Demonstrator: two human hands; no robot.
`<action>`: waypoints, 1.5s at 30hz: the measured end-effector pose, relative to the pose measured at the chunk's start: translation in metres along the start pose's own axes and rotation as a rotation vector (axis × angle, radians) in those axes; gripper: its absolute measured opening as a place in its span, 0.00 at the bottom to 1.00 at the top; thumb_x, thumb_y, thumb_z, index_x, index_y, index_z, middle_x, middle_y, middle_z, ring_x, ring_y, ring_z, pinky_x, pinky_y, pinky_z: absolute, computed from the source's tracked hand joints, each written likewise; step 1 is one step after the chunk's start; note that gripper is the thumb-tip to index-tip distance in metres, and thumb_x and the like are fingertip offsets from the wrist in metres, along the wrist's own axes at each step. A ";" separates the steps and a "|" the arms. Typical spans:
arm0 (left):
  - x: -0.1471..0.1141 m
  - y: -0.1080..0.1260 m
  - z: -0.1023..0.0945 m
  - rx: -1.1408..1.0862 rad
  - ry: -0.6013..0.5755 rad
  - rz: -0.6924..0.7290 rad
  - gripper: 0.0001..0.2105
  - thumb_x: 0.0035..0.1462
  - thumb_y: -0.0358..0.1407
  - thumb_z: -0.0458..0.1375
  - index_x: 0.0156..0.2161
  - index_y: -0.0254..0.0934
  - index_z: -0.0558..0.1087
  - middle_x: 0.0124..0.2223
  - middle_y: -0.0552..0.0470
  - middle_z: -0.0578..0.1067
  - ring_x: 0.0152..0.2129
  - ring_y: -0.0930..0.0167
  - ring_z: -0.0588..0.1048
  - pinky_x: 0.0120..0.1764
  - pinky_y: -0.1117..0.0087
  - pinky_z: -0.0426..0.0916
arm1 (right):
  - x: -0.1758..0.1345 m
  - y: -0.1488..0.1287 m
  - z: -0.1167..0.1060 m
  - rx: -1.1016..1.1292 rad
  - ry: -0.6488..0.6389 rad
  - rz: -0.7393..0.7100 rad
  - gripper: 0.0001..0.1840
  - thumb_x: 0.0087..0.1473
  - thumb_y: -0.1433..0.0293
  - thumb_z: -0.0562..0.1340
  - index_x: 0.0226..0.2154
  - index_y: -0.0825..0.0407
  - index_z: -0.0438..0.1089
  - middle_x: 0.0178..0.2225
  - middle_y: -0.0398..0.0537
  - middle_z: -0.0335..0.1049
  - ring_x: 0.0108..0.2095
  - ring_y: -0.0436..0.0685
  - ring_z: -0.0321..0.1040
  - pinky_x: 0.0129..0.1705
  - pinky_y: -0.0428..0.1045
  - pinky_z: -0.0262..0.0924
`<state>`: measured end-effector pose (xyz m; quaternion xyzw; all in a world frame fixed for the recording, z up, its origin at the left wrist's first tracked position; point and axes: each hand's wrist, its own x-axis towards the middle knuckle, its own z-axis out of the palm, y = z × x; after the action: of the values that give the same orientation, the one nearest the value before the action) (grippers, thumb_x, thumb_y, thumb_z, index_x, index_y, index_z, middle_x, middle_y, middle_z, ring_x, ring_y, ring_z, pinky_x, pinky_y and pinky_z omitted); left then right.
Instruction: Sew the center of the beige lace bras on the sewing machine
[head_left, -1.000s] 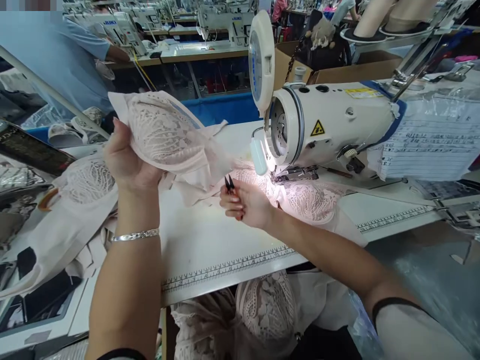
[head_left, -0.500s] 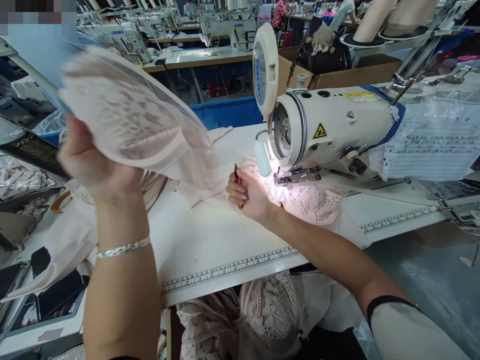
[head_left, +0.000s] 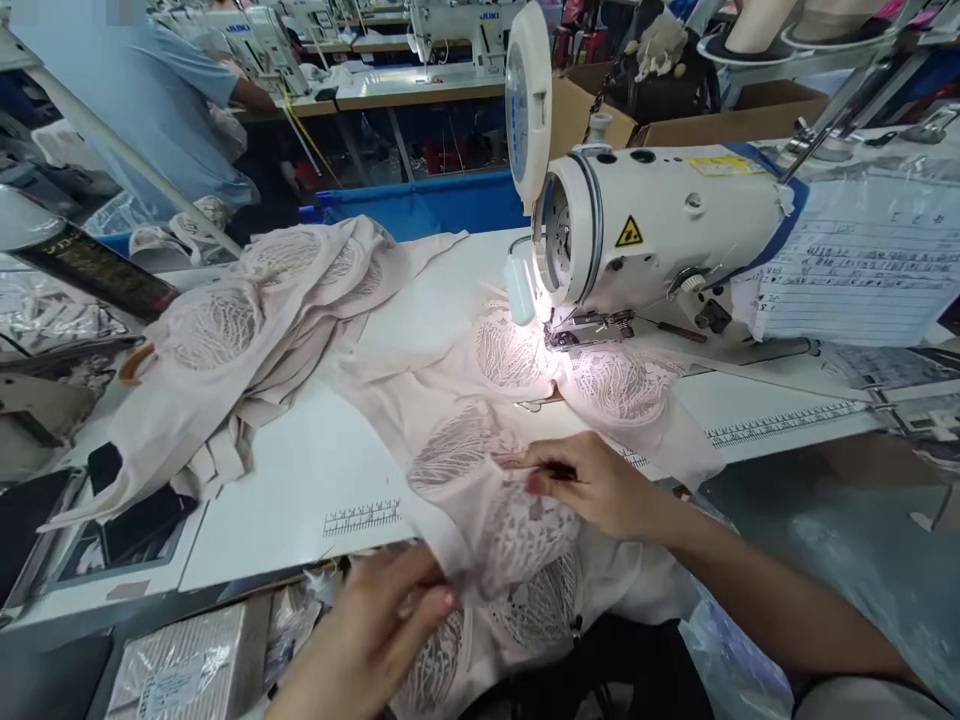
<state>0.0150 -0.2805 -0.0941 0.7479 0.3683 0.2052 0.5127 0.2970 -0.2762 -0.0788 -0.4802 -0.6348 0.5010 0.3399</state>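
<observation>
A pale pink lace bra (head_left: 536,525) hangs over the table's front edge, between my two hands. My left hand (head_left: 375,620), slightly blurred, pinches its smooth side edge. My right hand (head_left: 607,485) is closed at the lace near the middle of the bra; a small dark tool, seemingly thread snips (head_left: 559,470), shows between its fingers, mostly hidden. Another lace bra part (head_left: 619,385) lies under the lit presser foot (head_left: 566,340) of the sewing machine (head_left: 660,210), and pale fabric runs from there towards my hands.
More lace bras (head_left: 217,325) are piled on the left of the white table (head_left: 300,500), beside a dark spray can (head_left: 90,265). Further bras lie below the table edge. A handwritten sheet (head_left: 855,260) hangs at the right. A person in blue (head_left: 165,110) is beyond the table.
My left hand has come down from the raised bra at the upper left to the table's front edge. My right hand has moved right and down, onto the lace. The pile at left is now uncovered.
</observation>
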 end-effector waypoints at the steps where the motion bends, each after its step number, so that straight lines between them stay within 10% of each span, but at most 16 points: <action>1: -0.002 0.003 0.000 0.005 0.039 0.059 0.13 0.68 0.41 0.53 0.37 0.44 0.80 0.25 0.51 0.77 0.22 0.65 0.76 0.27 0.66 0.72 | -0.009 0.000 0.002 -0.039 0.045 0.001 0.14 0.62 0.63 0.62 0.27 0.53 0.70 0.23 0.39 0.64 0.23 0.47 0.56 0.26 0.44 0.48; 5: 0.025 0.023 -0.001 0.209 0.287 0.239 0.14 0.66 0.30 0.54 0.48 0.47 0.79 0.37 0.50 0.81 0.34 0.65 0.79 0.38 0.65 0.76 | -0.037 -0.003 0.007 -0.121 0.051 -0.072 0.08 0.61 0.70 0.61 0.30 0.52 0.71 0.22 0.38 0.65 0.20 0.46 0.54 0.24 0.44 0.48; 8: 0.058 0.036 0.003 0.450 -0.130 0.423 0.17 0.64 0.26 0.55 0.50 0.47 0.80 0.66 0.46 0.69 0.63 0.58 0.65 0.60 0.52 0.67 | -0.053 -0.007 0.008 -0.206 -0.021 -0.198 0.06 0.59 0.74 0.63 0.31 0.52 0.73 0.25 0.39 0.71 0.23 0.46 0.61 0.28 0.44 0.54; 11: 0.072 0.045 -0.002 0.406 -0.397 0.509 0.06 0.60 0.32 0.63 0.34 0.43 0.82 0.72 0.51 0.60 0.70 0.54 0.54 0.68 0.46 0.53 | -0.068 -0.008 0.002 -0.218 -0.175 -0.255 0.05 0.60 0.72 0.64 0.31 0.52 0.74 0.25 0.39 0.73 0.24 0.47 0.65 0.30 0.43 0.57; 16: 0.060 0.033 -0.014 -0.122 -0.551 0.241 0.12 0.60 0.38 0.63 0.25 0.43 0.80 0.38 0.44 0.82 0.37 0.61 0.79 0.54 0.53 0.68 | -0.077 0.003 -0.018 0.004 -0.340 -0.223 0.11 0.62 0.66 0.65 0.28 0.53 0.74 0.25 0.41 0.68 0.25 0.47 0.63 0.28 0.43 0.56; 20: 0.045 0.009 0.009 -0.576 -0.280 -0.110 0.18 0.55 0.46 0.67 0.21 0.37 0.74 0.21 0.50 0.70 0.19 0.72 0.65 0.25 0.70 0.64 | -0.071 0.028 -0.018 0.234 -0.316 -0.108 0.20 0.57 0.56 0.69 0.24 0.52 0.69 0.27 0.43 0.64 0.27 0.49 0.61 0.29 0.46 0.57; 27: 0.032 -0.007 0.058 -1.169 0.017 -0.327 0.25 0.41 0.42 0.73 0.18 0.37 0.58 0.17 0.61 0.54 0.14 0.80 0.54 0.18 0.77 0.56 | -0.065 0.062 0.010 0.628 -0.116 0.058 0.33 0.49 0.46 0.70 0.13 0.51 0.59 0.16 0.39 0.59 0.19 0.48 0.51 0.24 0.47 0.47; 40: 0.029 -0.003 0.062 -1.244 -0.033 -0.268 0.26 0.47 0.40 0.72 0.19 0.37 0.56 0.18 0.59 0.59 0.13 0.80 0.57 0.16 0.78 0.55 | -0.070 0.045 -0.014 0.336 -0.415 -0.014 0.24 0.55 0.60 0.71 0.19 0.53 0.63 0.31 0.48 0.75 0.29 0.49 0.60 0.33 0.49 0.54; 45: 0.027 -0.011 0.065 -1.175 -0.090 -0.229 0.28 0.48 0.44 0.72 0.19 0.37 0.55 0.16 0.57 0.61 0.11 0.79 0.57 0.15 0.77 0.53 | -0.076 0.048 -0.008 0.493 -0.320 0.069 0.30 0.53 0.49 0.69 0.17 0.52 0.60 0.17 0.37 0.57 0.21 0.47 0.51 0.25 0.47 0.46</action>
<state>0.0734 -0.2974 -0.1315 0.3028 0.2492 0.2862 0.8742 0.3404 -0.3444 -0.1195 -0.3194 -0.5226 0.7207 0.3248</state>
